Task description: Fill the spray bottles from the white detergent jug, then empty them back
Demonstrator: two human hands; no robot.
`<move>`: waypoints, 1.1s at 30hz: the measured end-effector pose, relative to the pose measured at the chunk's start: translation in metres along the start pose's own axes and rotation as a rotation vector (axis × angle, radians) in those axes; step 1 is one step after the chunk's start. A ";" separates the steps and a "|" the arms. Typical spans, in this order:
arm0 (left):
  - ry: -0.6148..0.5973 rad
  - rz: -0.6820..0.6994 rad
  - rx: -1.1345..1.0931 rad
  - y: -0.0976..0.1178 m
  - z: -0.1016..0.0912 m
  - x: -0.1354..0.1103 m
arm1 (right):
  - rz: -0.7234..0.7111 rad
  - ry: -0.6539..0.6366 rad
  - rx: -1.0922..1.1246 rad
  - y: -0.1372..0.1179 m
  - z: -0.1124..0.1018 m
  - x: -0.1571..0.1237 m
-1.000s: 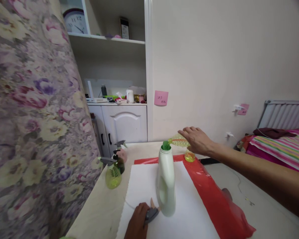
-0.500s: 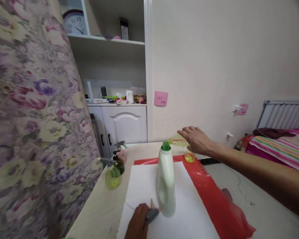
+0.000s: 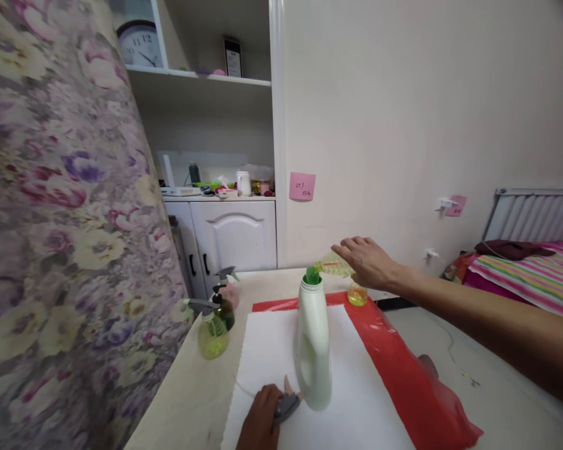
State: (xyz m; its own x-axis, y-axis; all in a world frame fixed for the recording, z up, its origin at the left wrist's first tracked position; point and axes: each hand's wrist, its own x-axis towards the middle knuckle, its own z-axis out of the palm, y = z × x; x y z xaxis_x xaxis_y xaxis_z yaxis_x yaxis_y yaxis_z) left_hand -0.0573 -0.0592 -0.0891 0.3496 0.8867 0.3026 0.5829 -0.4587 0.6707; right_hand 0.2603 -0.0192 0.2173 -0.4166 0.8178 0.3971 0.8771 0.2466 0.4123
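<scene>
My right hand grips a clear bottle of yellow-green liquid, tilted nearly on its side. Its mouth reaches the green-lined neck of a pale green jug, which stands upright. My fingers hide part of the bottle. Low in the view, left of the jug's base, my left hand is closed around a grey trigger spray head. A thin tube seems to trail from it to the left. Beneath the jug lies a white sheet.
On the table's left stand a yellow-green spray bottle, a dark pump bottle and a pink spray bottle. A small container of yellow liquid is behind the jug, on the right. Red plastic hangs over the right edge.
</scene>
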 end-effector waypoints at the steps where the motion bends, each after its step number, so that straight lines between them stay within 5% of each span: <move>1: -0.004 0.003 -0.004 0.001 0.000 0.000 | 0.000 0.001 -0.002 0.000 -0.001 0.000; 33: 0.014 0.031 -0.001 -0.003 -0.001 0.000 | -0.086 0.019 -0.135 -0.002 -0.012 0.011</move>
State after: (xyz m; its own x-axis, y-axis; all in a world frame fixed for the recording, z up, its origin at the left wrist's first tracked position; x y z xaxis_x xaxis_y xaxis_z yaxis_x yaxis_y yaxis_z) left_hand -0.0596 -0.0584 -0.0904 0.3573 0.8728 0.3324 0.5710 -0.4858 0.6618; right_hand 0.2513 -0.0168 0.2306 -0.4941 0.7864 0.3707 0.7986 0.2421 0.5510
